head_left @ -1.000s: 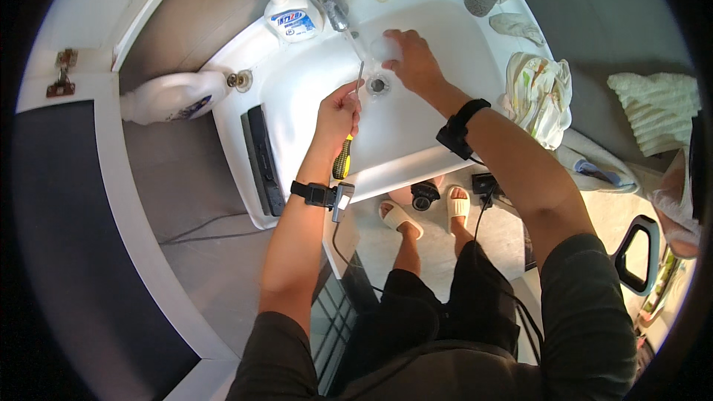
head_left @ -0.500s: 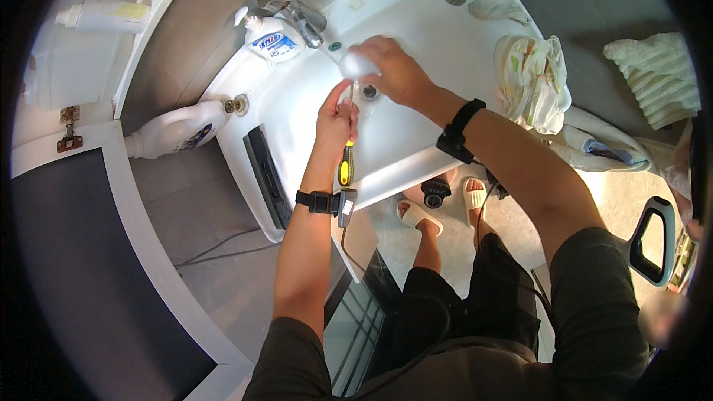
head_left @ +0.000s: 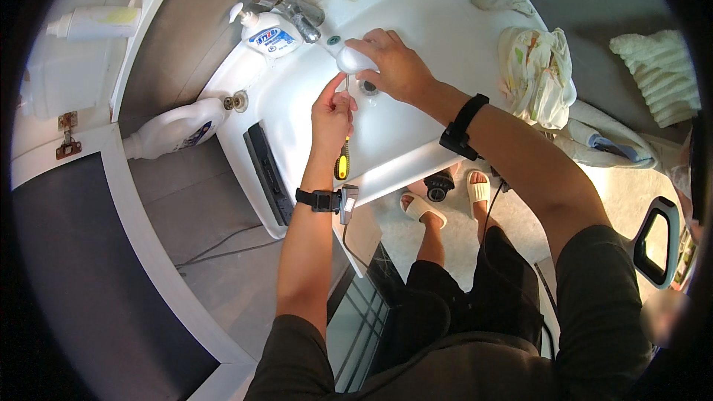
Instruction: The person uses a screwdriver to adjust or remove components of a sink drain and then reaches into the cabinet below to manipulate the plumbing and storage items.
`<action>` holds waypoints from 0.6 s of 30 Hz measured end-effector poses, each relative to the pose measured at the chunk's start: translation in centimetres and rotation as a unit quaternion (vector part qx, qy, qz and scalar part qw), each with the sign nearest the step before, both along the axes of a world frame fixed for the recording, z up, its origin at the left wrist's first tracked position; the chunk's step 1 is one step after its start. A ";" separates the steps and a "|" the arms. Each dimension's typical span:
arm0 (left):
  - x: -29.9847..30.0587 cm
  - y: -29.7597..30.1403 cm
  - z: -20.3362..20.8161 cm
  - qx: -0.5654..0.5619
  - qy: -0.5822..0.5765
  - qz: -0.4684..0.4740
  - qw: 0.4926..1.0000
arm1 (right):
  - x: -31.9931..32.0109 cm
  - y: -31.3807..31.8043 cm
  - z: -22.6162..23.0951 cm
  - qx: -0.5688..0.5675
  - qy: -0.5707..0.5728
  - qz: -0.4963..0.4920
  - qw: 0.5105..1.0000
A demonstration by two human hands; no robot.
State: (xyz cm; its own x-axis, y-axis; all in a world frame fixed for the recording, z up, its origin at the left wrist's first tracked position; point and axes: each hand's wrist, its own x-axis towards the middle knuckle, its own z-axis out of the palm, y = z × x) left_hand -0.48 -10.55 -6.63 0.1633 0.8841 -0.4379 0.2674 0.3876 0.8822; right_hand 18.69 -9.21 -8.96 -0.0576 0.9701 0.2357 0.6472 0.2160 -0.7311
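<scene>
Over the white sink (head_left: 286,108), my left hand (head_left: 330,115) is closed around the shaft of a screwdriver (head_left: 342,163). Its yellow and black handle hangs below the palm, and its thin shaft points up between the fingers. My right hand (head_left: 401,67) grips a smooth, white, rounded object (head_left: 355,61) whose kind I cannot make out. The shaft's upper end meets the object's lower side, where the exact contact is hidden. Just beyond my hands is the metal faucet (head_left: 303,21), and the dark drain (head_left: 367,87) shows below the right fingers.
A white pump bottle (head_left: 269,36) stands on the sink's left rim. A large white jug (head_left: 174,130) lies left of the sink. A black bar-shaped thing (head_left: 267,174) rests on the near-left rim. Crumpled cloth or plastic (head_left: 535,78) covers the right rim. An open cabinet door (head_left: 111,200) is at left.
The white object was blurred by motion and is now sharper, a little farther left. My left hand and the screwdriver have shifted slightly left. Both grips stay the same.
</scene>
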 end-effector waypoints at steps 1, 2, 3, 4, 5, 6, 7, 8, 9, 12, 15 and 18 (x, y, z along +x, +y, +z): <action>-0.1 -0.1 -0.1 0.000 0.001 0.001 1.000 | -0.1 0.0 0.1 -0.030 -0.014 -0.001 0.999; -0.3 -0.2 -0.3 0.000 -0.001 -0.004 1.000 | -0.1 0.2 0.1 -0.030 -0.013 0.000 0.999; -0.4 -0.3 -0.5 0.000 -0.003 -0.009 1.000 | -0.2 0.4 0.2 -0.020 -0.018 -0.010 1.000; -0.4 -0.3 -0.5 -0.001 -0.003 -0.009 1.000 | -0.4 0.5 0.3 -0.011 -0.024 -0.020 0.999; -0.4 -0.3 -0.5 -0.004 -0.007 0.009 1.000 | -0.6 0.5 0.2 -0.012 -0.024 -0.020 0.999; -0.5 -0.4 -0.5 -0.008 -0.012 0.027 1.000 | -0.9 0.4 0.0 -0.026 -0.032 -0.015 0.999; -0.5 -0.4 -0.5 -0.007 -0.011 0.027 1.000 | -1.1 0.6 0.0 -0.039 -0.040 -0.011 0.998; -0.6 -0.7 -0.5 0.000 -0.017 0.023 1.000 | -1.3 1.2 0.0 -0.049 -0.048 -0.064 0.996; -0.6 -0.7 -0.5 0.008 -0.022 0.018 1.000 | -1.3 1.0 0.0 -0.049 -0.048 -0.064 0.996; -0.6 -0.6 -0.4 0.004 -0.008 0.047 0.999 | -1.7 0.1 -0.1 0.009 -0.046 0.008 0.999; -0.6 -1.1 -0.5 0.015 -0.011 0.031 0.999 | -1.1 1.0 -0.3 -0.012 -0.056 -0.060 0.997; -0.8 -0.8 -0.4 0.006 0.006 0.051 0.999 | -1.6 0.2 -0.9 0.009 -0.054 -0.025 0.998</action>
State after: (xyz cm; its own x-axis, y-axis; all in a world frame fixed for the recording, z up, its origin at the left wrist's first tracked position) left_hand -1.27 -11.39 -7.07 0.0666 0.9008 -0.4291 0.2372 0.4034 0.8837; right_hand 17.09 -8.97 -9.87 -0.0362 0.9681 0.2480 0.7323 0.1945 -0.6526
